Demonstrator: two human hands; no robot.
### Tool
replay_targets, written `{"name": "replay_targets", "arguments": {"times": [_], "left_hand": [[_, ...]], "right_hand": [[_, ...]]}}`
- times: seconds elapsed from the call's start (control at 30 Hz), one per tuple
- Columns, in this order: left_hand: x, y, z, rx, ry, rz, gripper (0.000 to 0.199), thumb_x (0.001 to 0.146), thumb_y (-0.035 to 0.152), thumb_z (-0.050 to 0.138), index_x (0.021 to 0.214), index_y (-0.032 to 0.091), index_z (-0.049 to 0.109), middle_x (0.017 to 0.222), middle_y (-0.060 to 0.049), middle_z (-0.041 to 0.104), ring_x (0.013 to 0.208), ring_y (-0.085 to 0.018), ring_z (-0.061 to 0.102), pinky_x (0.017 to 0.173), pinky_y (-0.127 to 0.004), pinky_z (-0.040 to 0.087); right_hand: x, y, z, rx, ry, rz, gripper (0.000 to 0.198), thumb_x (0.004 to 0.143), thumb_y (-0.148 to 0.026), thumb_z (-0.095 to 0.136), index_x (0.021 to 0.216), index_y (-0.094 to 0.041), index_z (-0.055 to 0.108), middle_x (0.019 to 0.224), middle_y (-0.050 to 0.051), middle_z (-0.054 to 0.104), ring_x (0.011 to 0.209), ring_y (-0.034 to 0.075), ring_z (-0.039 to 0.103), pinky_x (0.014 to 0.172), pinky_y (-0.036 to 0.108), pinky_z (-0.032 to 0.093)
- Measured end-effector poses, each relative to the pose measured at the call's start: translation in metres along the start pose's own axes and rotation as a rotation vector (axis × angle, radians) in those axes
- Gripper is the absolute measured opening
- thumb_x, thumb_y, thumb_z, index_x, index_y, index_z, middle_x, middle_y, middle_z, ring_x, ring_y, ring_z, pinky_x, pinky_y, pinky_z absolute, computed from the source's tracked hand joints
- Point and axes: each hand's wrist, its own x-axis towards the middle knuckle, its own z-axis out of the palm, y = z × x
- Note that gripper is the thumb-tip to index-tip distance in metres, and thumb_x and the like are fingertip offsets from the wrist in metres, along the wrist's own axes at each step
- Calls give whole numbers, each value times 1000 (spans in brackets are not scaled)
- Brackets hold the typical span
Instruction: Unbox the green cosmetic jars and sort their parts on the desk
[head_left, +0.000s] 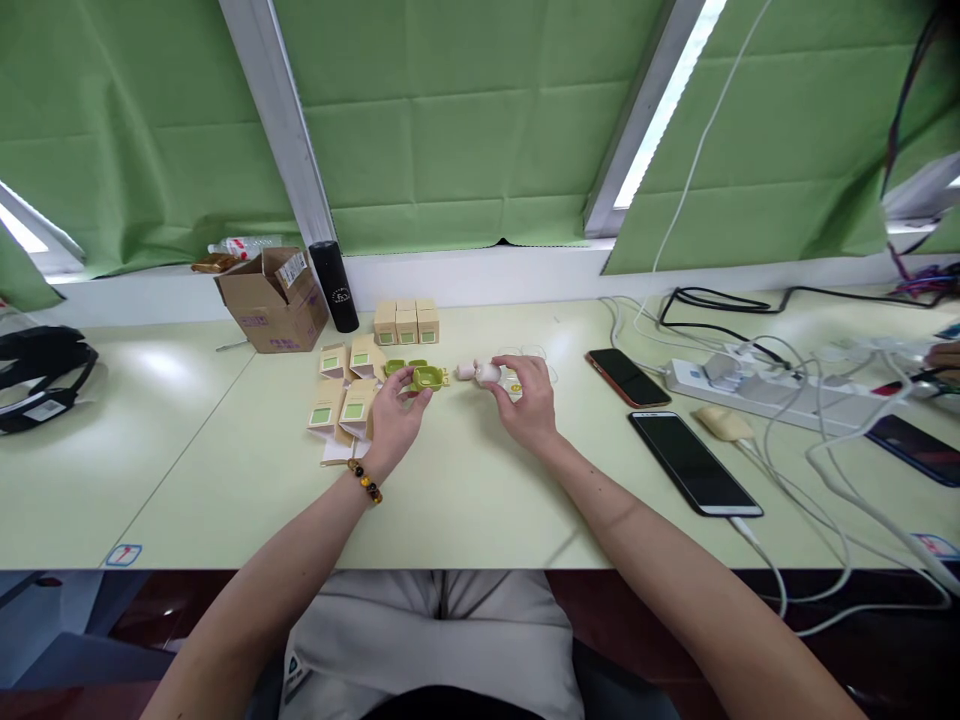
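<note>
My left hand (397, 413) pinches a small olive-green hinged case (429, 378), which lies open with its two halves side by side. A beaded bracelet (365, 481) is around that wrist. Between the thumb and fingers of my right hand (529, 400) is a small white rounded piece (488, 373). Touching or just left of it is another small pinkish-white piece (466, 371); I cannot tell if the two are joined. Clear, thin-edged items (534, 351) lie behind my right hand, partly hidden by it. Small kraft boxes (357, 402) with green labels, some with flaps open, lie beside my left hand.
More closed kraft boxes (406, 322) stand in a row behind. At the back left are a cardboard carton (281, 318) and a black bottle (335, 287). To the right lie two phones (628, 377), a power strip (780, 395) and tangled cables. A black headset (41, 375) sits far left.
</note>
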Motion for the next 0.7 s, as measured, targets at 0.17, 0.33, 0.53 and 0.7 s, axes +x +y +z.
{"name": "replay_targets", "arguments": {"times": [0.17, 0.33, 0.53, 0.7], "left_hand": [[-2, 2, 2, 0, 14, 37, 46, 85, 33, 79, 127, 20, 62, 134, -14, 69, 129, -29, 65, 104, -46, 59], [-3, 3, 3, 8, 2, 73, 45, 87, 32, 78, 127, 20, 63, 131, -13, 70, 126, -27, 66, 104, -44, 58], [-1, 0, 2, 31, 31, 98, 46, 87, 33, 78, 128, 20, 62, 134, -14, 69, 127, -27, 65, 104, -44, 58], [-2, 1, 1, 38, 27, 102, 45, 88, 32, 77, 129, 20, 62, 135, -15, 68, 128, -28, 65, 104, -45, 58]], "right_hand": [[-2, 10, 8, -145, -27, -208, 23, 100, -31, 64, 121, -22, 67, 113, 11, 77, 106, 31, 63, 92, 48, 54], [0, 9, 10, -185, -58, -338, 25, 102, -24, 57, 126, -21, 65, 117, 14, 74, 108, 29, 67, 94, 48, 53], [10, 19, 23, -166, -204, -314, 27, 103, -17, 49, 123, -20, 67, 117, 15, 71, 106, 28, 64, 89, 44, 54], [10, 21, 35, -283, -332, -254, 27, 95, -10, 56, 116, -19, 70, 118, 13, 71, 108, 28, 61, 95, 43, 49]]}}
